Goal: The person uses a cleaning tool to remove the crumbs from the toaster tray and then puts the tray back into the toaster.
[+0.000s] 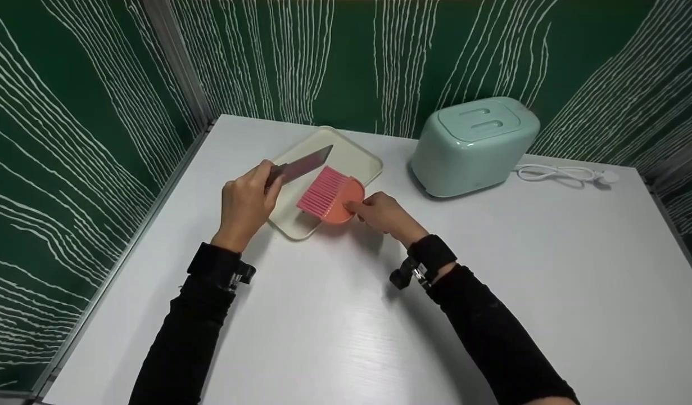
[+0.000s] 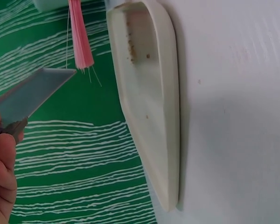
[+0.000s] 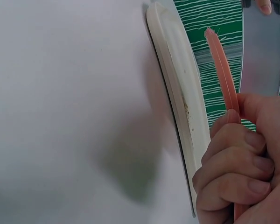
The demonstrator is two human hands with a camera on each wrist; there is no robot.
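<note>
My left hand (image 1: pixel 245 199) grips the dark handle of a flat metal scraper (image 1: pixel 309 164), its broad blade tilted above the tray. Between thumb and fingers, my right hand (image 1: pixel 386 212) pinches the orange half-round grip of a small brush (image 1: pixel 339 207) with pink bristles. Those bristles (image 2: pixel 80 44) hang close to the scraper's blade (image 2: pixel 35 91) in the left wrist view. Beneath both tools lies a cream rectangular tray (image 1: pixel 357 160). Brown crumbs (image 2: pixel 130 46) are scattered along its floor, and the right wrist view shows crumbs (image 3: pixel 186 109) near its inner wall too.
To the right of the tray, a mint-green toaster (image 1: pixel 475 149) stands at the back of the white table (image 1: pixel 334 326). Its white cord and plug (image 1: pixel 570 173) lie bundled beside it. Green walls (image 1: pixel 346 62) with white lines border the back and left of the table.
</note>
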